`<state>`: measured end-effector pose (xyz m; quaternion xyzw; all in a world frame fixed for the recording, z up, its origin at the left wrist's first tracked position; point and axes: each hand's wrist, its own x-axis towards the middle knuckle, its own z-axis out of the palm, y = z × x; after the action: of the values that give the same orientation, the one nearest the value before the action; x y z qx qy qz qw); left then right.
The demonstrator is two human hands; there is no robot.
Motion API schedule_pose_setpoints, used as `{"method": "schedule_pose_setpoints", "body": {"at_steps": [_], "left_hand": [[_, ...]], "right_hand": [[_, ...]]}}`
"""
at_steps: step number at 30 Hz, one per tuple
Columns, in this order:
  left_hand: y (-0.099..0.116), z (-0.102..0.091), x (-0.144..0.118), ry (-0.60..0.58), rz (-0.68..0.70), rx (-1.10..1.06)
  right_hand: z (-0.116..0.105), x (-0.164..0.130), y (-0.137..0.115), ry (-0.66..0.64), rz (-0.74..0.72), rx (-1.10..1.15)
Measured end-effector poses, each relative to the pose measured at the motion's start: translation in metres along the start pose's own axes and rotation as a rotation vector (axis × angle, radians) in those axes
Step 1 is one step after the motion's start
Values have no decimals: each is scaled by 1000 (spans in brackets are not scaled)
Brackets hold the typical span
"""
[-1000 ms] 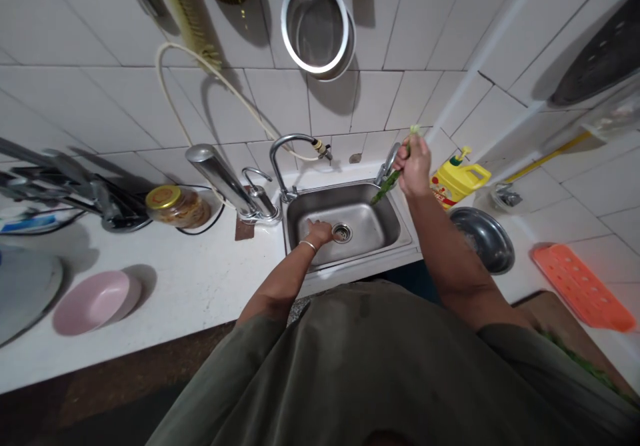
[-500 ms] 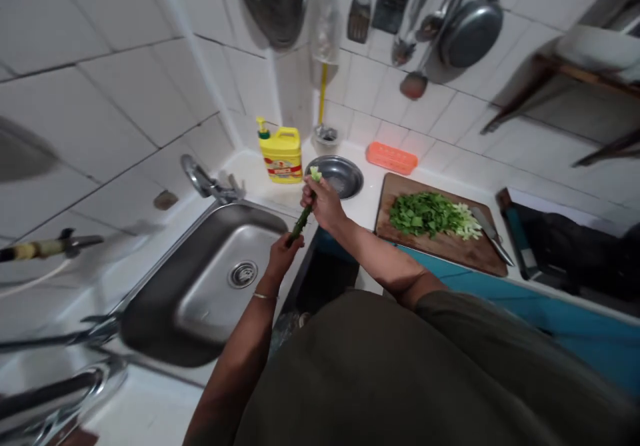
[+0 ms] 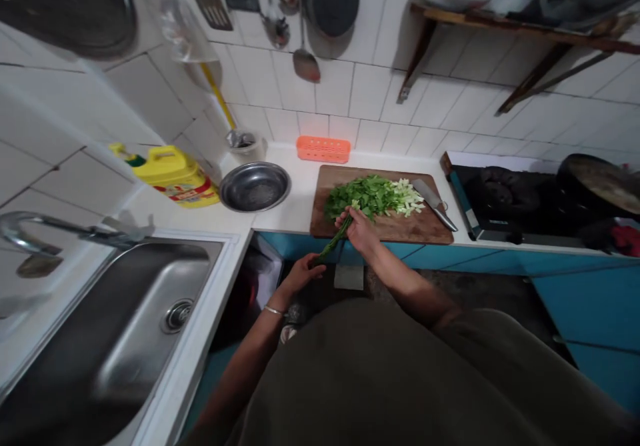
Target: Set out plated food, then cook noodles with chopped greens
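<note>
And the view has swung off the sink (image 3: 150, 313) to the cutting board (image 3: 430, 227) at centre frame. Right hand (image 3: 361, 228) grips the green stalk (image 3: 334, 241) at the board's near edge, left hand (image 3: 301, 274) pinching its lower end. The stalk now arrives beside the chopped greens (image 3: 373, 196); knife (image 3: 434, 204) lies alongside.

My green stalk (image 3: 336, 239) and chopped greens (image 3: 367, 196) lie over a brown board (image 3: 430, 229), beside an orange tray (image 3: 323, 149) and a yellow bottle (image 3: 173, 174).
</note>
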<state>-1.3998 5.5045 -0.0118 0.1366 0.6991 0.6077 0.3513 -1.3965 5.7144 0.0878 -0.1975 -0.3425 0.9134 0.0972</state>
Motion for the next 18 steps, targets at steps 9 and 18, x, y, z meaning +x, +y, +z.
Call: {"method": "schedule_pose_setpoints", "body": {"at_steps": [9, 18], "left_hand": [[15, 156, 86, -145, -33, 63], [21, 209, 153, -173, -52, 373]], "right_hand": [[-122, 0, -105, 91, -118, 37], [-230, 27, -149, 542, -177, -298]]}}
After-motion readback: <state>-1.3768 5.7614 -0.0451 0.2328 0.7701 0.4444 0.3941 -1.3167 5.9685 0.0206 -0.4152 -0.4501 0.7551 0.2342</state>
